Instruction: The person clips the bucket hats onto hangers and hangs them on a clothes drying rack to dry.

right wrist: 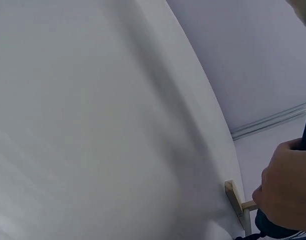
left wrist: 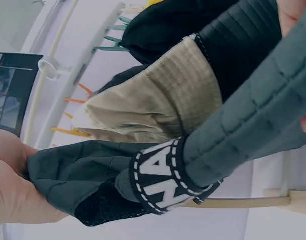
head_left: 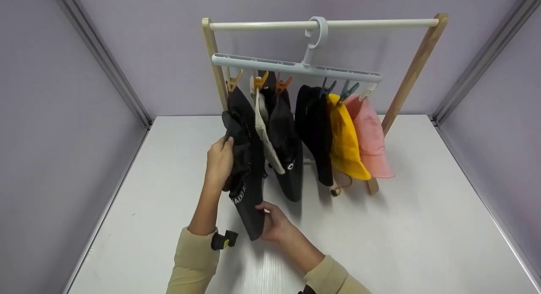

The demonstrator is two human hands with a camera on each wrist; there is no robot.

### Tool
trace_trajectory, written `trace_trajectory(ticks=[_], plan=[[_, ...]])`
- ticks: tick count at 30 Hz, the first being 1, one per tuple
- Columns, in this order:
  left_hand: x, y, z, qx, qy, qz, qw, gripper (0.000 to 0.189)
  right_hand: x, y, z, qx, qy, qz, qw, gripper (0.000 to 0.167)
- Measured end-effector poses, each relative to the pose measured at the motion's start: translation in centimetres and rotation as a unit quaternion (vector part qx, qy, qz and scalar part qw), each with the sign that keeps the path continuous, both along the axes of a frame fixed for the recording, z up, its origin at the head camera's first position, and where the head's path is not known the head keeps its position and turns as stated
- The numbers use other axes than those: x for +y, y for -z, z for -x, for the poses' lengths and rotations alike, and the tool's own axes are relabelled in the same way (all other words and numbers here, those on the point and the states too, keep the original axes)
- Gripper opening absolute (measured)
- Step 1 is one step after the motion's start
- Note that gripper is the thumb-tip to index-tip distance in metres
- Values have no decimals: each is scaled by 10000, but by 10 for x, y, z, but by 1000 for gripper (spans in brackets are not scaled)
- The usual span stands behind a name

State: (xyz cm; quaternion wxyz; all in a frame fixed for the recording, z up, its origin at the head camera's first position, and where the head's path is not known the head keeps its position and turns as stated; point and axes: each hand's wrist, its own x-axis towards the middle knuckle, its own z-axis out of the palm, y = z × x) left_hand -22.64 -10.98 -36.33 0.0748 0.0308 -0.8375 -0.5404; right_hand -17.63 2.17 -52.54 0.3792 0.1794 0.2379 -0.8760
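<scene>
A dark grey bucket hat with a white-lettered band hangs at the left end of the pale clip hanger, under a yellowish clip. My left hand grips the crown side, its fabric bunched at the fingers in the left wrist view. Lower down, my right hand holds the brim's edge between thumb and fingers. In the left wrist view, the quilted brim crosses in front of a beige hat. The right wrist view shows that hand at its right edge, the hat mostly cut off.
Further along the hanger hang another dark hat, a black hat, a yellow hat and a pink bucket hat. A wooden-legged rack with a white rail bears the hanger. Walls enclose the white tabletop.
</scene>
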Motion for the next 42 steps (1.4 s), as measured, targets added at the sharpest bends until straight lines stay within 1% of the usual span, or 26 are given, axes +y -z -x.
trace_trajectory(ticks=[4, 8, 12, 16, 19, 21, 23, 26, 28, 29, 30, 32, 34, 35, 37, 39, 41, 42], plan=[[-1, 5, 4, -73, -41, -293, 9995, 34, 3, 1, 3, -24, -74, -7, 10000, 20], [-1, 9, 5, -291, -23, -465, 9985, 33, 5, 0, 5, -221, -113, -150, 9996, 19], [-2, 11, 10, -544, 21, -715, 9960, 40, 5, 1, 6, -193, -199, -264, 9993, 18], [-4, 13, 14, -682, -50, -840, 9941, 43, 4, 3, 5, -164, -96, -318, 9993, 18], [-5, 14, 14, -620, -130, -919, 9937, 43, 4, 4, 5, -147, 26, -290, 9995, 19], [-5, 16, 14, -523, -165, -993, 9935, 42, 5, 4, 5, -59, -8, -370, 9993, 20], [-4, 17, 14, -391, -176, -932, 9947, 41, 6, 3, 5, 54, -78, -538, 9985, 20], [-4, 19, 15, -235, -150, -887, 9957, 41, 10, 2, 5, 345, -164, -1101, 9932, 18], [-4, 20, 16, -193, -126, -899, 9957, 41, 13, -1, 4, 591, -138, -1600, 9852, 15], [-4, 21, 16, -194, -131, -928, 9954, 41, 15, -4, 2, 731, -131, -1887, 9792, 19], [-5, 21, 16, -193, -136, -949, 9952, 41, 17, -6, 2, 898, -181, -2211, 9709, 23], [-6, 22, 16, -199, -119, -943, 9953, 41, 22, -13, -1, 1380, -388, -2734, 9511, 40], [-7, 23, 15, -207, -110, -898, 9957, 42, 28, -23, -4, 2020, -676, -3171, 9242, 61], [-8, 23, 15, -196, -119, -871, 9959, 42, 32, -29, -5, 2368, -843, -3333, 9087, 72], [-10, 24, 15, -167, -104, -840, 9963, 42, 38, -42, -7, 3051, -1164, -3523, 8771, 80], [-11, 24, 14, -164, -139, -849, 9962, 42, 44, -58, -10, 3568, -1456, -3699, 8454, 78], [-11, 24, 14, -164, -171, -868, 9959, 41, 48, -77, -12, 3939, -1751, -3832, 8169, 73], [-12, 24, 15, -165, -184, -881, 9958, 40, 49, -86, -12, 4088, -1879, -3877, 8045, 70]])
